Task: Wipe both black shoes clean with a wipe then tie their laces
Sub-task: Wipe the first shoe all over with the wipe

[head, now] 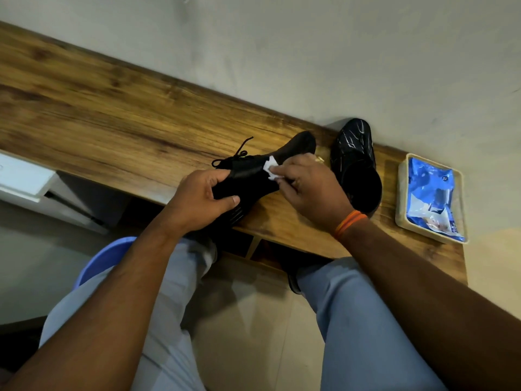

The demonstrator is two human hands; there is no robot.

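Left hand [201, 200] clamped around the heel end of the near black shoe [255, 172], thumb laid across the underside, fingers curled over the top; forearm comes up from the lower left. The shoe is lifted and tilted on its side, toe pointing toward the wall [310, 52], heel hanging out past the front edge of the wooden desk [112, 114].

Right hand [311, 187] closed on a small white wipe [271, 171], fingertips pinching it flat against the side of that shoe just ahead of the left hand. Orange bands [349, 222] at the right wrist. The laces [235, 156] of the held shoe stick up loose on the side away from the wipe.

Second black shoe [355, 162] stands on the desk just beyond the right hand, sole down, toe against the wall, light streaks across its upper. It sits close to the right knuckles; whether they touch cannot be told.

Farther along the desk from that shoe, a pale shallow tray [401, 190] holding a blue wipe packet [431, 193], near the desk's end corner.

On the other side of the held shoe the desk top is bare wood for a long run. A white unit [25, 179] sits below the desk's front edge there. The person's knees in light trousers [363, 320] are under the front edge, a blue seat [104, 258] behind the left arm
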